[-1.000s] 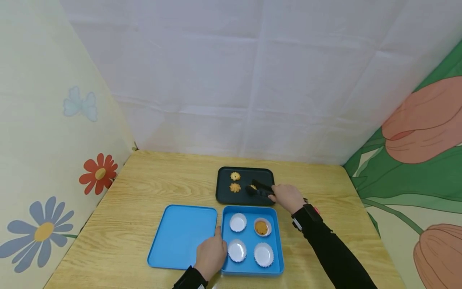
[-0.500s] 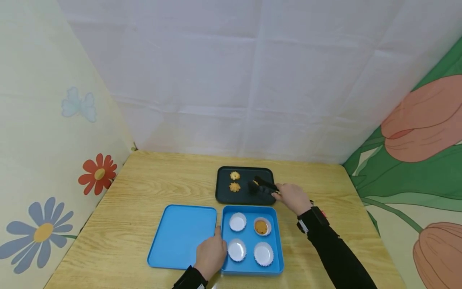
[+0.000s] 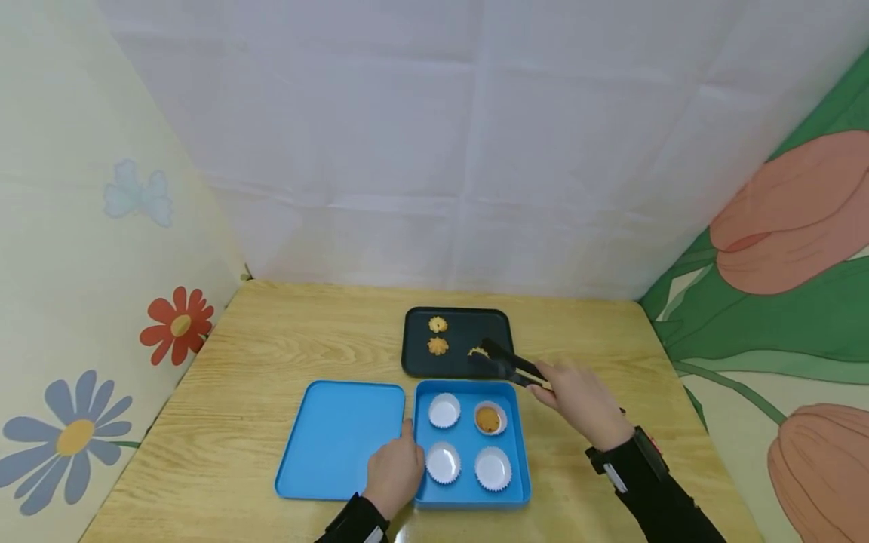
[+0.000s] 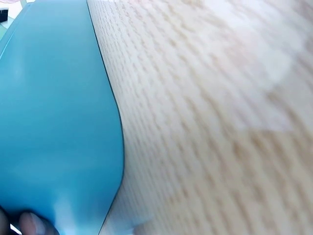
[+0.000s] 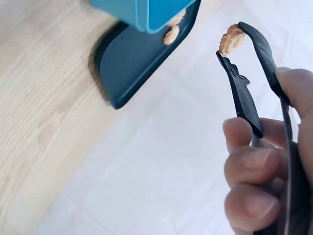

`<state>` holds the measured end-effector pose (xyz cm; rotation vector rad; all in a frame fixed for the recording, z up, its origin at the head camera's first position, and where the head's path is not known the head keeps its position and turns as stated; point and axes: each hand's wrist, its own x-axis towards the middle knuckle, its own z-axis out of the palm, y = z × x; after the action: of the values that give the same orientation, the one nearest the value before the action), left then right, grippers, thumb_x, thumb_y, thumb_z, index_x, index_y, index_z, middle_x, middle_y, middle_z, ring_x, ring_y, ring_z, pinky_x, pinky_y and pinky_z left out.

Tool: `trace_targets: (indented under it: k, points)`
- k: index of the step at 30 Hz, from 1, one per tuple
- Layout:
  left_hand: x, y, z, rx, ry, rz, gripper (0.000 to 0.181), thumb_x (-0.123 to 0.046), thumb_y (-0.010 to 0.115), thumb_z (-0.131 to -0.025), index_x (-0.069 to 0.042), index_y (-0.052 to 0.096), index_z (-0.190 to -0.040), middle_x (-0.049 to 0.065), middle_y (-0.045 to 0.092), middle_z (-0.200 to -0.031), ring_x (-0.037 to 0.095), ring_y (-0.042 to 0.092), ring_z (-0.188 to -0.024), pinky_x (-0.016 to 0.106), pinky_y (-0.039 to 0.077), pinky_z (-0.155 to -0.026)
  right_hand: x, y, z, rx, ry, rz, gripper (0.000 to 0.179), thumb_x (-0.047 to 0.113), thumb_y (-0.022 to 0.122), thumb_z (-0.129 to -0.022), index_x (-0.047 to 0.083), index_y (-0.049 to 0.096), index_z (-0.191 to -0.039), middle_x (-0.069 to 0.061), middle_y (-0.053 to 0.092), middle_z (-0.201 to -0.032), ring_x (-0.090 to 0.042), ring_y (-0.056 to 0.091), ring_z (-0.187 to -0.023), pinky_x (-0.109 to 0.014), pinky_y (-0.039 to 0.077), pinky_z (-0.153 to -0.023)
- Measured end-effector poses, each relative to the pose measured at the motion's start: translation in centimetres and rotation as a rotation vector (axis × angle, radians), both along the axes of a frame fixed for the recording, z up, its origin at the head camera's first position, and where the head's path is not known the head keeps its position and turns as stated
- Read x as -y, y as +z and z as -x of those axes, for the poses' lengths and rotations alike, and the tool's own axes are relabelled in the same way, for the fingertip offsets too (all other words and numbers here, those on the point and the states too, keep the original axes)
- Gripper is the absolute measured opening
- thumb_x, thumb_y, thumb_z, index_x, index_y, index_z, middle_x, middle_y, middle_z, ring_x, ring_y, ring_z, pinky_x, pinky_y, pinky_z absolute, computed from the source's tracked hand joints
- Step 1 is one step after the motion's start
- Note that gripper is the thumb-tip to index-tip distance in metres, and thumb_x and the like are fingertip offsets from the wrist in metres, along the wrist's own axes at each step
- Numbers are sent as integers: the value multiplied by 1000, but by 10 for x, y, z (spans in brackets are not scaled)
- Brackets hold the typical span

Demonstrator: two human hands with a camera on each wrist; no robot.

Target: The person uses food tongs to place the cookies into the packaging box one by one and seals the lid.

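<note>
My right hand (image 3: 580, 400) grips black tongs (image 3: 516, 366) in the head view. Between the tongs' tips is a golden ridged cookie (image 5: 232, 39), seen pinched in the right wrist view; from the head it overlaps the dark baking tray (image 3: 421, 367). Two more cookies, a paler one (image 3: 437, 323) and a browner one (image 3: 437, 346), lie on the tray's left half. My left hand (image 3: 395, 471) holds the left side of the blue box (image 3: 468, 495), with fingertips (image 4: 33, 225) against its wall. Inside the box, white paper cups (image 3: 492, 468) stand in two rows; the far right one holds a brown cookie (image 3: 487, 419).
A flat blue lid (image 3: 339, 441) lies on the wooden table (image 3: 224, 422), left of the box. Directly behind the box is the baking tray. White cloth (image 3: 380, 151) hangs at the table's back edge, with flower-printed panels at both sides.
My right hand has drawn back to the right and nearer me, bringing the tongs and the cookie toward the tray's front edge. My left hand has stayed at the box.
</note>
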<state>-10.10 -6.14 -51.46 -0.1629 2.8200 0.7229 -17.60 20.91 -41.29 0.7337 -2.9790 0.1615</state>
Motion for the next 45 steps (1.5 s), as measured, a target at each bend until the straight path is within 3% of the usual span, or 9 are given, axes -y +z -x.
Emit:
trace_targets:
  k: [6, 11, 15, 21, 26, 32, 39, 45]
  points:
    - [2, 2, 3, -12, 13, 15, 49, -19, 48, -90, 5, 42, -131, 5, 46, -54, 17, 46, -52, 33, 37, -46, -8, 7, -40, -45, 59, -143, 40, 39, 65, -81, 7, 64, -105, 3, 54, -63, -5, 38, -46, -21, 36, -45]
    - [2, 2, 5, -27, 21, 27, 49, -19, 48, -89, 4, 42, -131, 5, 46, -55, 17, 47, -52, 34, 38, -47, -12, 8, -66, 17, 79, -220, 39, 39, 66, -80, 7, 63, -101, 3, 53, -64, -5, 35, -43, -22, 33, -42]
    - [2, 2, 6, -28, 19, 27, 49, -19, 47, -90, 4, 42, -132, 6, 49, -57, 17, 47, -53, 34, 39, -47, -12, 8, -78, 76, 94, -254, 38, 38, 67, -79, 6, 62, -98, 4, 49, -62, -5, 33, -44, -23, 30, -41]
    - [2, 0, 6, -45, 20, 25, 48, -19, 48, -89, 5, 43, -130, 9, 54, -62, 18, 50, -54, 36, 40, -48, -4, 7, -85, 120, 108, -303, 36, 41, 67, -77, 9, 62, -91, 5, 44, -59, -6, 31, -44, -23, 29, -42]
    - [1, -1, 4, -36, 18, 18, 48, -19, 47, -89, 5, 43, -130, 9, 53, -61, 18, 50, -54, 36, 40, -47, 0, 2, -86, 112, 150, -281, 34, 40, 69, -75, 9, 61, -85, 5, 41, -57, -5, 31, -43, -23, 28, -42]
    - [0, -1, 2, -27, 13, 26, 48, -19, 46, -89, 5, 43, -131, 6, 49, -57, 17, 47, -50, 34, 38, -45, 4, -2, -87, 170, 115, -287, 33, 40, 69, -76, 8, 61, -83, 5, 41, -57, -6, 32, -45, -23, 29, -43]
    - [0, 0, 2, -40, 10, 25, 47, -19, 47, -89, 5, 44, -130, 9, 53, -61, 18, 49, -52, 36, 39, -46, 6, -6, -88, 148, 130, -266, 33, 40, 70, -75, 8, 61, -79, 5, 41, -56, -6, 31, -44, -23, 29, -42]
    - [1, 1, -1, -57, -5, 23, 47, -18, 47, -89, 6, 44, -129, 7, 49, -56, 17, 47, -49, 34, 36, -43, 6, -5, -89, 164, 114, -237, 33, 40, 69, -75, 8, 61, -80, 5, 42, -57, -6, 33, -45, -24, 30, -42]
